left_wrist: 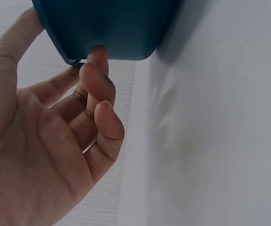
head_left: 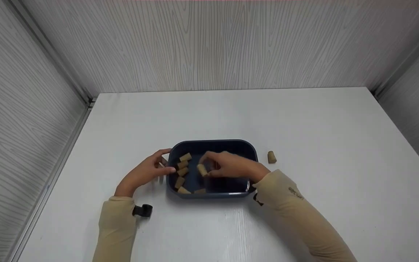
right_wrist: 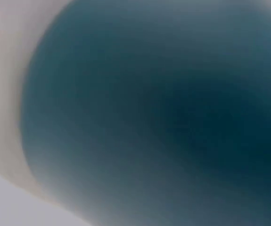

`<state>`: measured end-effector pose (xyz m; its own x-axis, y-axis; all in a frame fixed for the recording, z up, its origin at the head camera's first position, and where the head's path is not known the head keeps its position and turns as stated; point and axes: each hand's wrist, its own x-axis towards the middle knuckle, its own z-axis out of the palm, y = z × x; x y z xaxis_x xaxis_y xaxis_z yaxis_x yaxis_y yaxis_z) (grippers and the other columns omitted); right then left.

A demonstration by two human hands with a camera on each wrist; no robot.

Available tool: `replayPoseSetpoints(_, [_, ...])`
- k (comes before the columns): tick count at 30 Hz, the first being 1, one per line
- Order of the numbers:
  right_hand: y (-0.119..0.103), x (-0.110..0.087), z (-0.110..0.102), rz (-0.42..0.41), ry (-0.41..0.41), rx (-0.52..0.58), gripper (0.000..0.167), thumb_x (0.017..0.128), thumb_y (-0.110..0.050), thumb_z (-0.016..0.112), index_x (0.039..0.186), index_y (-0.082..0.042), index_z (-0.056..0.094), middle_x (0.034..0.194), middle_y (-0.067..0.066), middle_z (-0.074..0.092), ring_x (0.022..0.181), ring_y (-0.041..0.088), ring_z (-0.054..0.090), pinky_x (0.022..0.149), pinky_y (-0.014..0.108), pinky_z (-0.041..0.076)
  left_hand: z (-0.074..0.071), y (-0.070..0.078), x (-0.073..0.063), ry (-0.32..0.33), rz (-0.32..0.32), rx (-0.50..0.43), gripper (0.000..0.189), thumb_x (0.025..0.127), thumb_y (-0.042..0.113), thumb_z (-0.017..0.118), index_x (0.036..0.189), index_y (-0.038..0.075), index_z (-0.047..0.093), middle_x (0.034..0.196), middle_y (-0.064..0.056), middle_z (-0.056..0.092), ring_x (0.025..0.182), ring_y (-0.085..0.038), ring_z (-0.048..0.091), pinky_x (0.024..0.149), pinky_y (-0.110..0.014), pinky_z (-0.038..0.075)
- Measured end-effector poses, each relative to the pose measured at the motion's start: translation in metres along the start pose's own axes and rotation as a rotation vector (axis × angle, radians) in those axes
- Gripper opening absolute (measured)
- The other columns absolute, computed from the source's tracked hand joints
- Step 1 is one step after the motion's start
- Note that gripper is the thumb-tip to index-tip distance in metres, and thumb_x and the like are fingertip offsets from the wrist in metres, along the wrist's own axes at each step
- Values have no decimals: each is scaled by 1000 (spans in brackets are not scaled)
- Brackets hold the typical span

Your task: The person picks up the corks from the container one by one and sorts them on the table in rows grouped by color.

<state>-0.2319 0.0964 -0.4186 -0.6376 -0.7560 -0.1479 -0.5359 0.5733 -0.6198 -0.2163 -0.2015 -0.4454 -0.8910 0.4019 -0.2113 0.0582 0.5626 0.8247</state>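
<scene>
A dark blue rectangular tub stands on the table, its wall large in the left wrist view. My left hand holds its left end, thumb over the rim and the other fingers bent against the outside. Inside the tub, my right hand pinches a cork between thumb and fingers. Several corks lie in the tub along its left side, among them one cork near the back and another cork by the front wall. Only blurred blue tub wall fills the right wrist view.
One more cork lies on the white table, just right of the tub. Wood-grained panels enclose the table at the back, left and right. Black straps with a small dark device sit at the left wrist.
</scene>
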Motion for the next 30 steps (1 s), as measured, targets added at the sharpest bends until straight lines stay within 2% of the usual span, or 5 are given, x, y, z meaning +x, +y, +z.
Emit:
replayPoseSetpoints(6, [6, -12, -16, -39, 65, 38, 35, 94, -19, 61, 128, -18, 52, 87, 1, 58, 71, 9, 50, 69, 25, 44, 1, 0, 0, -2, 8, -18, 71, 90, 39, 67, 150, 18, 34, 108, -11, 56, 81, -23, 52, 67, -36, 45])
replayPoseSetpoints(13, [13, -29, -28, -89, 143, 135, 36, 95, -17, 61, 130, -14, 50, 83, 2, 56, 69, 10, 48, 68, 25, 43, 1, 0, 0, -1, -1, -9, 73, 88, 42, 68, 149, 18, 35, 107, -11, 56, 80, -20, 52, 68, -35, 45])
replayPoseSetpoints(19, [15, -46, -41, -77, 181, 213, 37, 96, -14, 58, 132, -13, 47, 81, 3, 56, 66, 10, 46, 65, 24, 40, 1, -2, 2, 3, -7, 10, 72, 89, 41, 67, 149, 19, 35, 108, -12, 56, 81, -20, 51, 68, -35, 45])
replayPoseSetpoints(30, [28, -77, -63, -18, 276, 152, 39, 95, -10, 59, 132, -13, 47, 81, 4, 60, 66, 12, 47, 63, 23, 40, 0, 1, 1, 7, -5, 16, 72, 89, 41, 68, 149, 19, 35, 107, -11, 56, 81, -20, 49, 68, -33, 42])
